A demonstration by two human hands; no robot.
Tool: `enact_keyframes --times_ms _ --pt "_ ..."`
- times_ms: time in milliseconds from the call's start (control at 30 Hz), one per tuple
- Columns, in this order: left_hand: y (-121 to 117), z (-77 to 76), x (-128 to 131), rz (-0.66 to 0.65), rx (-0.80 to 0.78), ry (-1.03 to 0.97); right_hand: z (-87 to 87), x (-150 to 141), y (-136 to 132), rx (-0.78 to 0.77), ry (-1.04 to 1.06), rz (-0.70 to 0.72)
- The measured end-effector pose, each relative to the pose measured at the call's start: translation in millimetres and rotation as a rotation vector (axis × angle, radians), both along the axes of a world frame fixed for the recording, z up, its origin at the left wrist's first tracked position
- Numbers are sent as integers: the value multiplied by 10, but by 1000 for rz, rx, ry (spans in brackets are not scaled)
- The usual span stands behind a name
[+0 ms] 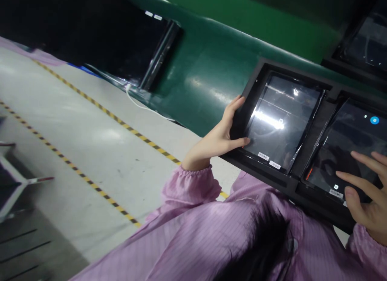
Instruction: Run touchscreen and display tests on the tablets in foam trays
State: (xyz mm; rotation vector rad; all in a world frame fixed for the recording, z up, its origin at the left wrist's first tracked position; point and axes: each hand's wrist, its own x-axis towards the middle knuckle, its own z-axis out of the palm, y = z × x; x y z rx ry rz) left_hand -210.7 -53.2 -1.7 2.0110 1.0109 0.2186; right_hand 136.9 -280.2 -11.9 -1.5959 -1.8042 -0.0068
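A black foam tray holds two tablets side by side at the right of the view. My left hand grips the tray's left end, with its thumb over the near corner of the left tablet and its other fingers along the outer side. That tablet's dark screen reflects a bright light, and two small labels sit at its lower edge. Over the right tablet my right hand hovers or rests with its fingers spread. Whether the fingertips touch the screen I cannot tell. A blue round icon glows on this screen.
The tray is on a green-covered bench. Farther left lies a large dark panel with a white cable near it. Another black tray with a screen is at the upper right. Yellow-black tape marks the floor.
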Motion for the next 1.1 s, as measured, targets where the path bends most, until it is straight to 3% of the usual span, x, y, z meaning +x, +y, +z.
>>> enact_keyframes --times_ms 100,267,400,933,1100 --pt "-8 -11 12 11 27 -6 -23 20 10 -15 2 -23" --pt "-5 -37 22 -6 61 18 -39 57 30 -121 48 -204" --pt "-1 -50 29 -2 54 18 -43 96 22 -101 81 -284" --pt "-14 -100 42 -3 161 30 -72 83 66 -140 106 -369" --pt "-9 -68 57 -4 163 78 -72 75 41 -248 65 -272"
